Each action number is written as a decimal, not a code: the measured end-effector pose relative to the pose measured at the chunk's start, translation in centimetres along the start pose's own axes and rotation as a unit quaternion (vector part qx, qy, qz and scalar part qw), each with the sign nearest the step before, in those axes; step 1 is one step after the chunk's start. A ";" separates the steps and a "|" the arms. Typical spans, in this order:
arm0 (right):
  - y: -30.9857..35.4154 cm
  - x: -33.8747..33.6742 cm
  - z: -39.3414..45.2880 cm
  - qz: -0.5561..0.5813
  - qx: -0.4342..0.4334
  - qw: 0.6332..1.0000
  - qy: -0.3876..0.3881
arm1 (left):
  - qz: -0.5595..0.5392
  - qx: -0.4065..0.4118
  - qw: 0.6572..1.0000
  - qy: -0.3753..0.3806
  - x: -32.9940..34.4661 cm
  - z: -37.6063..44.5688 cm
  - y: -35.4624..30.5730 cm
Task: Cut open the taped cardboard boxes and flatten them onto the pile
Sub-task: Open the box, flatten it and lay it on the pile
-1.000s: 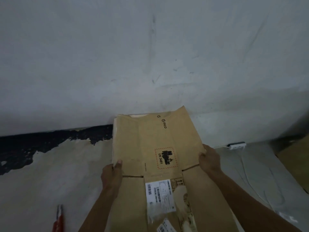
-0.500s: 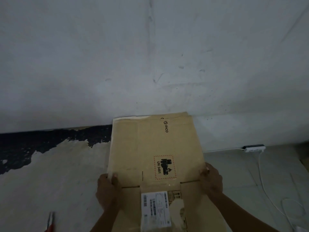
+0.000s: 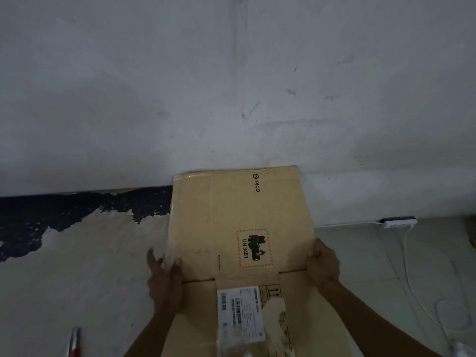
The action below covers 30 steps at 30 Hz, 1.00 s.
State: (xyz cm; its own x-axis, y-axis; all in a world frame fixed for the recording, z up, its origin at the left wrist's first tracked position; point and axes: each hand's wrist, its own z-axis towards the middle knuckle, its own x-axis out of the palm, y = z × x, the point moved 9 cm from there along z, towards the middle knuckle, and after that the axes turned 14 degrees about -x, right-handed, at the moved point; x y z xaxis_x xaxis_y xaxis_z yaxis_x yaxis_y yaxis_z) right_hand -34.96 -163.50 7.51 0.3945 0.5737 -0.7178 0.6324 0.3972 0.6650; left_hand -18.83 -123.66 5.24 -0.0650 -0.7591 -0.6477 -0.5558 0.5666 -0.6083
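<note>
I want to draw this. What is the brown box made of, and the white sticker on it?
The brown box looks like matte cardboard: tan, stiff, with fold creases and printed marks. The white sticker seems to be paper with barcodes; a glossy, wrinkled film, probably clear plastic tape, lies over part of it.

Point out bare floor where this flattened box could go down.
Widest bare floor lies left of the box, between the wall's dark peeled strip and the red-handled tool. The right side is crowded: power strip and white cables. Left hand and right hand grip the box's edges.
</note>
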 end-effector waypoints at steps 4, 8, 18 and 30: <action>-0.1 1.2 -0.2 0.034 0.022 0.998 0.057 | 0.068 -0.029 0.997 0.033 1.0 1.3 0.2; -0.1 2.6 -0.5 -0.014 0.032 0.995 0.098 | 0.079 -0.047 0.995 0.025 0.9 1.1 -1.1; 3.6 1.4 -0.2 -0.209 -0.052 0.973 0.081 | 0.153 0.049 0.987 -0.023 1.4 -2.9 -6.0; 12.7 4.5 -7.0 -0.014 -0.355 0.929 0.102 | -0.051 0.252 0.958 -0.125 -6.3 -11.5 -3.9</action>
State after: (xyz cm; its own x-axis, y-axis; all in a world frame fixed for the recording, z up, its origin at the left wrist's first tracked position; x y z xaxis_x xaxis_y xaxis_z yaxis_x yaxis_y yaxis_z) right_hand -29.84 -150.89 14.18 0.2035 0.6519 -0.7305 0.0133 0.7442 0.6678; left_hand -25.80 -124.75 16.95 0.2049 -0.7537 -0.6245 -0.0731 0.6245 -0.7776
